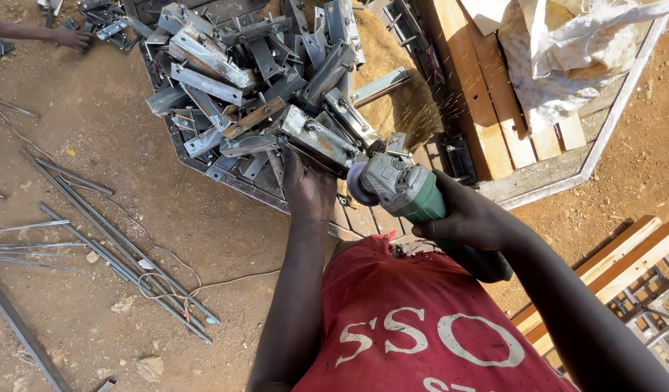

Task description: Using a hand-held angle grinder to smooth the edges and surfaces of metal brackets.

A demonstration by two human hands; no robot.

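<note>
My right hand (469, 218) grips a green and grey angle grinder (403, 190). Its disc (358, 184) touches the end of a grey steel bracket (316, 138), and sparks fly up to the right over the burlap. My left hand (308, 190) holds that bracket from below, at the near edge of a big heap of similar steel brackets (240, 72). The heap lies on a metal frame (226, 178) covered partly by brown burlap (392, 65).
Thin steel rods (117, 247) lie on the dirt at left. Another person's hand (73, 38) reaches into metal parts at top left. Wooden planks (487, 94) and a white sack (567, 51) lie at top right. More timber (625, 261) is at right.
</note>
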